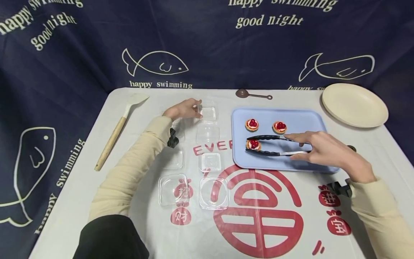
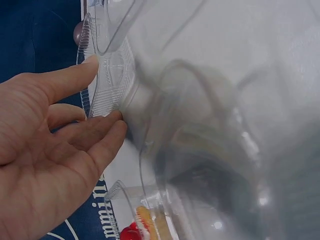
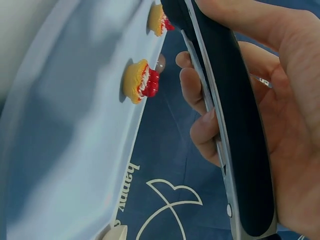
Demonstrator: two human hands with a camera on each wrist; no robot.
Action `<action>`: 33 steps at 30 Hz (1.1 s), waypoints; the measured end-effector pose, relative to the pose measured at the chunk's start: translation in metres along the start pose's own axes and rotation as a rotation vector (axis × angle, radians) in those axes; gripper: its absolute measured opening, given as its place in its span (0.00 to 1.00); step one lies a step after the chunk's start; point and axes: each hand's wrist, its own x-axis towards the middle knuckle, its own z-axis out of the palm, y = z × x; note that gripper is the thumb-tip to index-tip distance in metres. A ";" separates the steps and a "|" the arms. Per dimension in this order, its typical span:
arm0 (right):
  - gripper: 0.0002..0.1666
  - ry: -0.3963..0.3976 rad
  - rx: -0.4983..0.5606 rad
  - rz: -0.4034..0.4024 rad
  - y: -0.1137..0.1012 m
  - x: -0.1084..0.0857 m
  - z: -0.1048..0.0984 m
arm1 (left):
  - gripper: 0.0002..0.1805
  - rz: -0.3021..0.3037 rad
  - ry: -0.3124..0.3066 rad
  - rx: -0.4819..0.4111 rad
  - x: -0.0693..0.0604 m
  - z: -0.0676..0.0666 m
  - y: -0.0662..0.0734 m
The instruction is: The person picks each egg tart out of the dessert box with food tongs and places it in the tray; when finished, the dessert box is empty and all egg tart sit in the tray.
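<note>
My left hand (image 1: 185, 109) holds the left side of a clear plastic box (image 1: 208, 114), thumb and fingers spread along its wall in the left wrist view. My right hand (image 1: 323, 147) grips black-and-silver tongs (image 1: 270, 153) over the blue tray (image 1: 297, 120). Their tips lie on either side of a small tart (image 1: 253, 145) topped with red fruit and cream; whether they press it is unclear. Two similar tarts stand behind it, one on the left (image 1: 252, 125) and one on the right (image 1: 279, 127). The right wrist view shows fingers around the tongs' handle (image 3: 235, 125).
Several more clear boxes (image 1: 213, 193) stand in two columns left of the tray. A wooden-handled spatula (image 1: 113, 138) lies at the left. A brown spoon (image 1: 252, 94) is at the back edge, and a cream plate (image 1: 354, 104) at the back right.
</note>
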 end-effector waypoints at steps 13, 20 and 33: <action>0.46 -0.028 0.009 0.052 -0.007 -0.005 -0.006 | 0.41 0.025 0.069 0.001 0.002 0.000 -0.004; 0.46 0.017 -0.001 0.028 -0.011 -0.007 -0.004 | 0.37 0.052 0.128 -0.049 -0.008 -0.003 -0.004; 0.49 0.014 0.043 0.008 -0.020 0.004 -0.007 | 0.31 0.046 0.327 -0.045 -0.055 -0.031 -0.059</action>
